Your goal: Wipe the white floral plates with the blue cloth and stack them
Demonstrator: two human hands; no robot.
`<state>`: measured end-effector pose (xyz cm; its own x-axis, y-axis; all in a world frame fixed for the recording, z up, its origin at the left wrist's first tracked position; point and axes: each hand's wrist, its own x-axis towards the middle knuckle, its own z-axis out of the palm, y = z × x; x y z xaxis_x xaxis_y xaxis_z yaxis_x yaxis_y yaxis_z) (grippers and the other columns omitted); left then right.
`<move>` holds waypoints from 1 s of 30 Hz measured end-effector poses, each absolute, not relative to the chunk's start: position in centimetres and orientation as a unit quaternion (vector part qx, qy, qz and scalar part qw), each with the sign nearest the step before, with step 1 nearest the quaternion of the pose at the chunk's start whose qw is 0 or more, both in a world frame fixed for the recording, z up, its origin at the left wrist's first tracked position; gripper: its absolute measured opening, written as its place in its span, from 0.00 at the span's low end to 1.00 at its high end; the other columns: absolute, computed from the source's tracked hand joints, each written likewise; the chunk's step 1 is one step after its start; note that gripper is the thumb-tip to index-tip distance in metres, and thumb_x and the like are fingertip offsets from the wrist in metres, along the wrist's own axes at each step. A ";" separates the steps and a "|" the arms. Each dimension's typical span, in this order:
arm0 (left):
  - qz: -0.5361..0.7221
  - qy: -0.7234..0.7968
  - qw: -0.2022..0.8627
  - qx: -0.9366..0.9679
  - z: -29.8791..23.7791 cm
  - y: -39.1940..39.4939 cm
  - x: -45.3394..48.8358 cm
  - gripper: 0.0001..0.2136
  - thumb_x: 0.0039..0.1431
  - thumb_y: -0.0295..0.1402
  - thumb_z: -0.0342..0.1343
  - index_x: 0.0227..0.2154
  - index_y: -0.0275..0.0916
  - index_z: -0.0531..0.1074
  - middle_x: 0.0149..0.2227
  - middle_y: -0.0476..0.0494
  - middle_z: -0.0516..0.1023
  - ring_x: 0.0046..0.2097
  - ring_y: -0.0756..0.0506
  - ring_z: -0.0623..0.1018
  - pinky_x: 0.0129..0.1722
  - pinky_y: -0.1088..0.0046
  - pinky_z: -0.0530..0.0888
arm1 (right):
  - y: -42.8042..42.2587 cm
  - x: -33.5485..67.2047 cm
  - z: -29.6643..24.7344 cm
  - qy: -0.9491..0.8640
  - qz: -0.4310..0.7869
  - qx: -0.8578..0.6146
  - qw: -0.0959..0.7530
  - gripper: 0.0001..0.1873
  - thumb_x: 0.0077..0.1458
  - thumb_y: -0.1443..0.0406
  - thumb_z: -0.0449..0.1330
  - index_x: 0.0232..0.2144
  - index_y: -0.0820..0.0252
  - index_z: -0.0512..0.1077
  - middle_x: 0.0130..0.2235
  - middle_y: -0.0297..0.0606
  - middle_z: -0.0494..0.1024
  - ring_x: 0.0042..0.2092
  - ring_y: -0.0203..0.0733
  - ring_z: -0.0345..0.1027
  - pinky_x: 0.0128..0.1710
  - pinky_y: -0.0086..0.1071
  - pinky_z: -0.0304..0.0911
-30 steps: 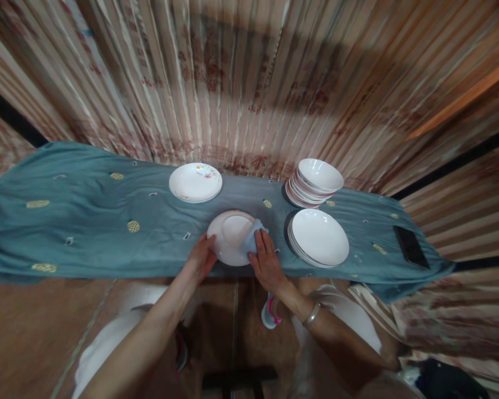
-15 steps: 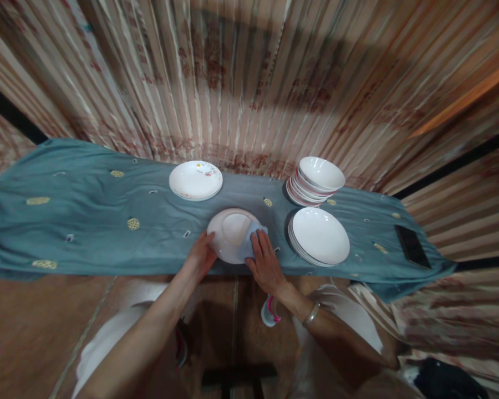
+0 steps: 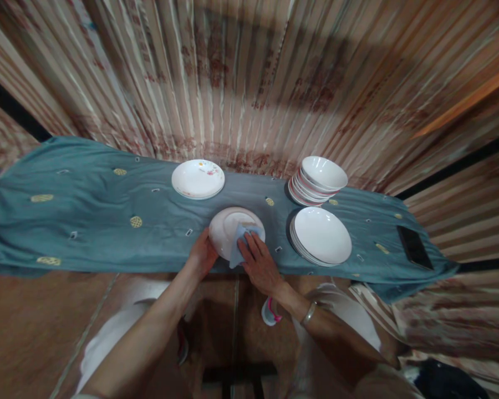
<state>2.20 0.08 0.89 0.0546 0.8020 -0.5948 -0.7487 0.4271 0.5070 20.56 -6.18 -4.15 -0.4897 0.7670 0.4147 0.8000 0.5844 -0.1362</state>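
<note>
A white plate (image 3: 222, 231) is held bottom side up at the front edge of the table, its foot ring showing. My left hand (image 3: 202, 254) grips the plate's left rim, fingers hidden beneath it. Pressed on the plate's underside is a light blue cloth (image 3: 239, 244), with my right hand (image 3: 259, 262) closed over it. A silver bracelet circles my right wrist.
White plates with a floral print (image 3: 197, 178) lie at the back, left of centre. On the right stand a stack of bowls (image 3: 323, 173) and a stack of white plates (image 3: 322, 235). A dark phone (image 3: 415, 246) lies near the right end of the teal tablecloth (image 3: 95, 221).
My right hand has moved the cloth slightly left and toward me, from the plate's right side nearer its middle. My left hand still holds the left rim.
</note>
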 end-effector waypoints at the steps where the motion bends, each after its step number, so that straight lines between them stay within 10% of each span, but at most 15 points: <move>1: 0.536 0.428 0.727 0.032 0.7 0.1 2.2 0.19 0.70 0.32 0.43 0.53 0.28 0.74 0.40 0.37 0.84 0.44 0.44 0.81 0.46 0.71 0.77 | -6.2 20.4 -4.0 -0.866 -0.043 -0.449 0.214 0.30 0.65 0.68 0.55 0.67 0.63 0.59 0.70 0.54 0.56 0.73 0.58 0.39 0.66 0.57 0.56; 30: 0.558 0.419 0.716 0.017 0.3 0.0 2.4 0.14 0.67 0.31 0.47 0.36 0.32 0.77 0.31 0.42 0.82 0.31 0.49 0.78 0.37 0.78 0.76 | -5.1 16.4 -1.8 -0.896 -0.040 -0.403 0.183 0.25 0.66 0.69 0.51 0.64 0.61 0.65 0.66 0.46 0.66 0.70 0.53 0.48 0.67 0.51 0.52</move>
